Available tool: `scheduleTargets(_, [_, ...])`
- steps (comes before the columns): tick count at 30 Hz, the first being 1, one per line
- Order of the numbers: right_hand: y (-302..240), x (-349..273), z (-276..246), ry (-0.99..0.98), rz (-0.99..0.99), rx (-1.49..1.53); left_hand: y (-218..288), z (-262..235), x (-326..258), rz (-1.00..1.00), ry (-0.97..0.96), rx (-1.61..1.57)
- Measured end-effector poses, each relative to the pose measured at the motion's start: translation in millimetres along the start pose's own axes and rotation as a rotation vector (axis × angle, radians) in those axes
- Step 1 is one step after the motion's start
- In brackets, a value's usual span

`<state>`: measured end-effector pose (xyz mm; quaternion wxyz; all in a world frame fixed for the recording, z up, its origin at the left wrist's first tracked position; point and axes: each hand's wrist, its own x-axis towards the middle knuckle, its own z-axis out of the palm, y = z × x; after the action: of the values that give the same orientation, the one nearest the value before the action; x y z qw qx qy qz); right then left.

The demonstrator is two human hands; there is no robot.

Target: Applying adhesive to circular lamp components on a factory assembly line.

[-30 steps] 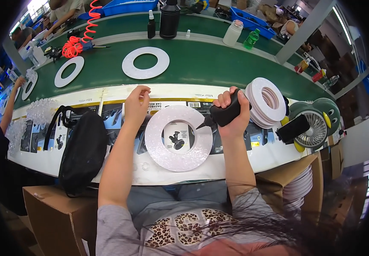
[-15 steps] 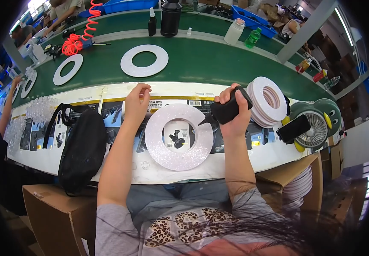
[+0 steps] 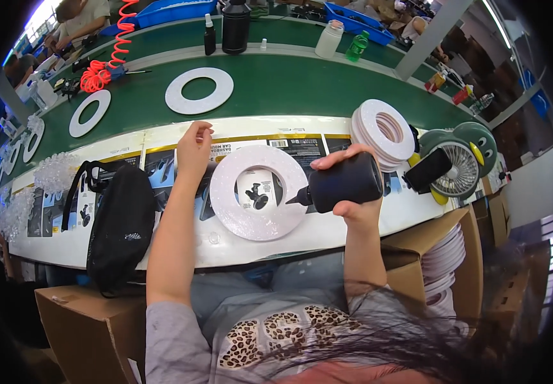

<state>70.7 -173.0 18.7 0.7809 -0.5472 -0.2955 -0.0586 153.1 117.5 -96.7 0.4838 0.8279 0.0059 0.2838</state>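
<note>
My right hand (image 3: 365, 208) is wrapped round a black squeeze bottle (image 3: 345, 184). The bottle is tilted nearly flat, its pointed nozzle aimed left over the right side of a glittery white ring (image 3: 225, 201). Whether the tip touches the ring cannot be made out. That ring lies on the printed cardboard of the bench in front of me. Beyond its upper left edge, my left hand (image 3: 193, 148) rests with fingers curled together and no object showing in them. A stack of similar rings (image 3: 367, 128) stands beyond my right hand.
Single rings lie on the green belt (image 3: 270, 89), including a white ring (image 3: 169, 96). A black bag (image 3: 123, 224) lies left of my left forearm. To the right are a phone (image 3: 429, 170) and a green fan (image 3: 462, 173). Open cardboard boxes (image 3: 88, 320) stand below the bench edge.
My right hand has turned the bottle from upright-leaning to nearly level, bringing its nozzle over the ring. My left hand has barely moved. The whole view has shifted slightly.
</note>
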Motion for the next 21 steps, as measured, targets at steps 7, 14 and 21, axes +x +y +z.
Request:
scheduleTargets(7, [-12.0,-38.6,8.8,0.180,-0.089,-0.193,-5.0,-1.7,0.1,-0.025,-0.010,-0.024])
scheduleTargets(14, [-25.0,-44.3,12.6,0.250,-0.130,-0.206,-13.9,-2.4,-1.1,-0.008,0.058,-0.066])
scheduleTargets(21, [-27.4,-44.9,19.1,0.243,-0.169,-0.187,-9.9,-1.4,0.1,0.006,0.055,-0.052])
